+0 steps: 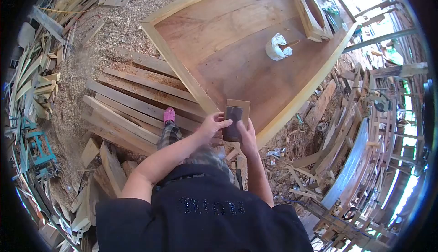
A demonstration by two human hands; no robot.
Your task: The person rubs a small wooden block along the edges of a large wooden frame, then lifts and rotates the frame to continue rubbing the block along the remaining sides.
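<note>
Both hands on a small wood block w/ dark sheet, held at the boat hull's near end.

The block (238, 115) sits between the two hands, just above the hull's pointed end; a dark sheet (233, 123), prob. sandpaper, lies over its face, seemingly pinned flat by the fingers. Left hand (212, 125) curls over the sheet's left edge, thumb & fingers closed on it; right hand (247, 139) cups block from below-right, gripping too. Overturned wooden hull (237, 46) stretches away from the person, pale edge strips framing darker planks, so its flat bottom faces up. On it, further off: a white lump (276, 46) w/ a stick in it, and a wooden box frame (312, 10). Loose planks (132, 101) lie left on sawdust floor; a pink shoe (169, 114) rests on them.
</note>
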